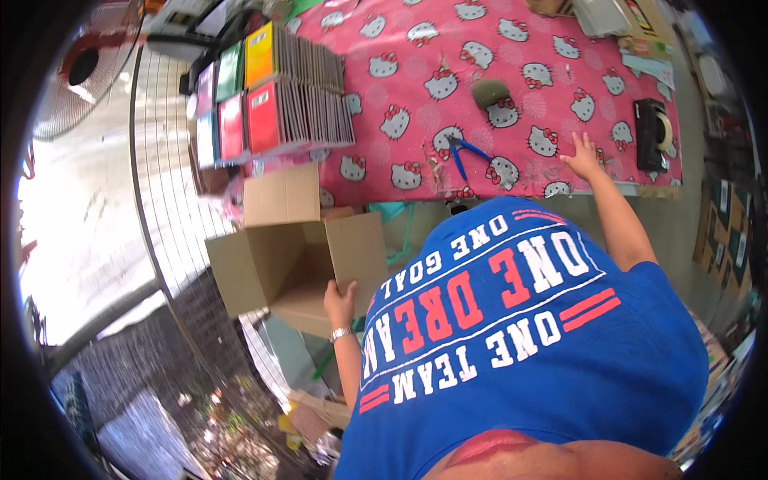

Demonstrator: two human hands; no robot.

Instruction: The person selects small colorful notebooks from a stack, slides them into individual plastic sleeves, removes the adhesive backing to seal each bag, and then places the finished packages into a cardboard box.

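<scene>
My left hand (341,302), a silver watch on its wrist, grips a flap of an open brown cardboard box (272,268) that stands at my left below the table edge. The box looks empty inside. My right hand (584,156) is stretched forward with fingers spread, resting flat on the pink cartoon-cat tablecloth (416,104). It holds nothing. Blue-handled pliers (462,152) lie on the cloth to the left of that hand. A black tape dispenser (652,132) sits to its right. My blue printed shirt fills the lower middle of the view.
Rows of flat colourful booklets (272,92) stand packed on the table's left part. A small dark-green object (488,92) lies mid-table. Papers sit at the far right corner. A fan (80,72) stands at upper left, and a metal grille runs along the left.
</scene>
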